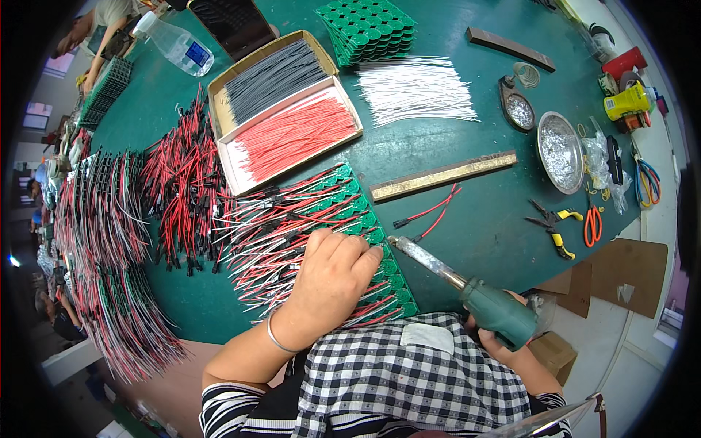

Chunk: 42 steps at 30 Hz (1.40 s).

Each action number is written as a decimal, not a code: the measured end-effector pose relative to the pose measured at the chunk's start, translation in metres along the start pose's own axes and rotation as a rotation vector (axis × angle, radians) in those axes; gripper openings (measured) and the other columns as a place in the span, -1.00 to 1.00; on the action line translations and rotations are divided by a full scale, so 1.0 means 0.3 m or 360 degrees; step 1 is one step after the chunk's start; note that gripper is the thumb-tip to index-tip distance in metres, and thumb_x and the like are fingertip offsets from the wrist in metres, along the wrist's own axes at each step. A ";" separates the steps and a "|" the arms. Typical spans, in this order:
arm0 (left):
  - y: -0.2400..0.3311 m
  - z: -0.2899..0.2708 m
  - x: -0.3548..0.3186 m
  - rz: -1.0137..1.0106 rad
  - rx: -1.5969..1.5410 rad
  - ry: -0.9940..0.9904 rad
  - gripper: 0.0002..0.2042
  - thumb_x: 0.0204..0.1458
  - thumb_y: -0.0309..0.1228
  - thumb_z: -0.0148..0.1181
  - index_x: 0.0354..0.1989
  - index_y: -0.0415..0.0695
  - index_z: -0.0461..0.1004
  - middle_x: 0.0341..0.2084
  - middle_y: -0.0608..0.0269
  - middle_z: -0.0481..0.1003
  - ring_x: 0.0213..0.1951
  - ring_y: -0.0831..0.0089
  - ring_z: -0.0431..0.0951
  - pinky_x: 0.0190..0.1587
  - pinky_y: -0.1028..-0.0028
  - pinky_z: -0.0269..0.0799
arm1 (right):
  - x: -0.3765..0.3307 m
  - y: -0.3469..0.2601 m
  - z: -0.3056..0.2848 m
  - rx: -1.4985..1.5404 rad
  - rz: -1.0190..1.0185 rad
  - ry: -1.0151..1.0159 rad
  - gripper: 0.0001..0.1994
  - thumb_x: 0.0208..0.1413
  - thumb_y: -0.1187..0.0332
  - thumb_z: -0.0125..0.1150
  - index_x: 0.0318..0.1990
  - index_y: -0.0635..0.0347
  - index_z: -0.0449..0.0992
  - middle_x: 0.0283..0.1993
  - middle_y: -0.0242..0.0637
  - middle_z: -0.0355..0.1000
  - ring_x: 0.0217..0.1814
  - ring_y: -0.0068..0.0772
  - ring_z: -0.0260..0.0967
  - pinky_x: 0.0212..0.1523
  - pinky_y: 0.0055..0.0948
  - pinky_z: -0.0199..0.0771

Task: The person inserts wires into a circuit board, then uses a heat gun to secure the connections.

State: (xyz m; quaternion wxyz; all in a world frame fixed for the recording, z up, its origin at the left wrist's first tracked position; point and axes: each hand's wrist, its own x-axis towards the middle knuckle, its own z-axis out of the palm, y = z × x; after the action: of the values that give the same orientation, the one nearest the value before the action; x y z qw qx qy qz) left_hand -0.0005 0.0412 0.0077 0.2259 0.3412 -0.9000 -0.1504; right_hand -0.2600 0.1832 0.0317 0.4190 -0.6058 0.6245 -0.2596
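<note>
your left hand (332,274) presses flat, released, on green boards (365,219) with red wires; your right hand (504,343) clenches the soldering iron (467,285); a divided cardboard box (281,109) of grey and red wires lies behind.

A green-topped workbench (453,226) carries a cardboard tray (281,109) of grey and red wires, loose white wires (416,89), stacked green boards (369,29), a brass bar (443,176), pliers (549,225) and a metal dish (560,151).

Head fisheye, looking steeply down, workbench (467,226) close.
</note>
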 end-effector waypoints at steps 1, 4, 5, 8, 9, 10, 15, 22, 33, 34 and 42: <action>0.001 -0.001 0.001 -0.0001 0.0003 -0.0004 -0.80 -0.20 -0.54 0.19 -0.32 -0.13 0.52 -0.49 0.31 0.41 -0.40 0.36 0.39 -0.24 0.35 0.24 | 0.004 -0.004 0.000 0.0028 -0.0030 0.0022 -0.75 0.11 0.18 0.09 -0.18 0.11 0.52 -0.13 -0.36 0.49 -0.06 -0.27 0.38 0.04 -0.24 0.24; 0.002 -0.002 0.001 -0.0001 -0.0003 -0.0011 -0.79 -0.21 -0.54 0.19 -0.32 -0.13 0.52 -0.49 0.31 0.41 -0.40 0.36 0.38 -0.23 0.35 0.24 | 0.006 -0.013 -0.004 0.0056 0.0009 -0.0025 -0.77 0.11 0.21 0.10 -0.18 0.10 0.52 -0.12 -0.35 0.48 -0.06 -0.25 0.38 0.01 -0.27 0.26; 0.003 -0.003 0.001 0.0001 -0.0009 -0.0015 -0.79 -0.20 -0.54 0.19 -0.31 -0.13 0.52 -0.49 0.31 0.41 -0.40 0.36 0.38 -0.23 0.35 0.23 | 0.004 -0.012 -0.005 0.0055 0.0011 -0.0026 -0.77 0.11 0.21 0.10 -0.18 0.10 0.52 -0.12 -0.35 0.48 -0.06 -0.25 0.38 0.01 -0.27 0.26; 0.003 -0.005 0.001 0.0001 -0.0020 -0.0023 -0.79 -0.20 -0.54 0.19 -0.31 -0.14 0.52 -0.48 0.31 0.40 -0.39 0.36 0.38 -0.22 0.35 0.23 | -0.002 0.000 -0.004 -0.0018 -0.0090 0.0005 -0.77 0.09 0.20 0.11 -0.20 0.10 0.53 -0.14 -0.34 0.48 -0.02 -0.22 0.36 0.05 -0.24 0.23; 0.003 -0.005 0.001 0.0001 -0.0020 -0.0023 -0.79 -0.20 -0.54 0.19 -0.31 -0.14 0.52 -0.48 0.31 0.40 -0.39 0.36 0.38 -0.22 0.35 0.23 | -0.003 0.007 -0.002 -0.0087 -0.0141 0.0021 -0.78 0.08 0.20 0.12 -0.21 0.09 0.53 -0.14 -0.33 0.48 0.00 -0.20 0.34 0.07 -0.22 0.21; 0.003 -0.005 0.001 0.0004 -0.0023 -0.0017 -0.79 -0.20 -0.54 0.19 -0.31 -0.14 0.52 -0.48 0.31 0.40 -0.39 0.36 0.38 -0.22 0.35 0.23 | -0.004 0.010 0.000 -0.0156 -0.0193 0.0038 -0.78 0.08 0.19 0.13 -0.21 0.09 0.53 -0.14 -0.33 0.48 0.03 -0.19 0.32 0.09 -0.20 0.19; 0.004 -0.005 0.000 0.0004 -0.0027 -0.0018 -0.79 -0.20 -0.54 0.20 -0.31 -0.14 0.51 -0.47 0.31 0.40 -0.39 0.36 0.38 -0.21 0.34 0.23 | -0.005 0.000 0.007 -0.0093 -0.0091 0.0105 -0.78 0.07 0.18 0.13 -0.22 0.07 0.54 -0.13 -0.34 0.48 0.04 -0.15 0.30 0.11 -0.17 0.15; 0.001 -0.007 0.000 -0.0003 -0.0030 -0.0043 -0.79 -0.21 -0.55 0.19 -0.32 -0.14 0.51 -0.47 0.30 0.41 -0.38 0.35 0.38 -0.20 0.34 0.23 | -0.067 0.088 -0.021 0.0408 0.0261 0.0027 -0.51 0.07 0.01 0.18 -0.02 0.26 0.44 -0.05 -0.19 0.44 -0.20 -0.22 0.44 -0.11 -0.30 0.41; -0.002 -0.011 -0.005 0.0005 -0.0017 -0.0062 -0.78 -0.21 -0.56 0.20 -0.30 -0.13 0.51 -0.45 0.32 0.40 -0.38 0.35 0.37 -0.21 0.34 0.22 | 0.049 0.103 -0.216 0.0090 -0.0173 0.1709 -0.58 0.23 0.24 -0.20 0.10 0.42 0.23 -0.01 -0.02 0.38 -0.41 -0.52 0.37 -0.35 -0.52 0.41; 0.000 -0.009 -0.005 0.0001 -0.0010 -0.0071 -0.78 -0.21 -0.56 0.19 -0.30 -0.13 0.51 -0.45 0.32 0.41 -0.37 0.35 0.38 -0.21 0.34 0.22 | 0.061 0.092 -0.236 0.0126 -0.0045 0.1671 -0.59 0.24 0.27 -0.22 0.10 0.42 0.23 -0.01 -0.01 0.38 -0.43 -0.51 0.37 -0.37 -0.53 0.41; 0.019 -0.021 0.007 -0.0034 0.0095 -0.0153 -0.78 -0.21 -0.54 0.20 -0.30 -0.11 0.52 -0.45 0.34 0.42 -0.38 0.38 0.38 -0.24 0.37 0.23 | 0.082 0.143 -0.201 0.0363 -0.0293 0.1622 -0.54 0.23 0.23 -0.16 0.13 0.45 0.17 0.02 0.07 0.33 -0.47 -0.45 0.38 -0.44 -0.54 0.41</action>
State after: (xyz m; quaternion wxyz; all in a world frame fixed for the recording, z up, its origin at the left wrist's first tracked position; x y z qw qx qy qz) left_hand -0.0017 0.0431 0.0160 0.1707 0.3498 -0.9101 -0.1422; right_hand -0.3313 0.1539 0.0219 0.1012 -0.4057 0.6610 -0.6231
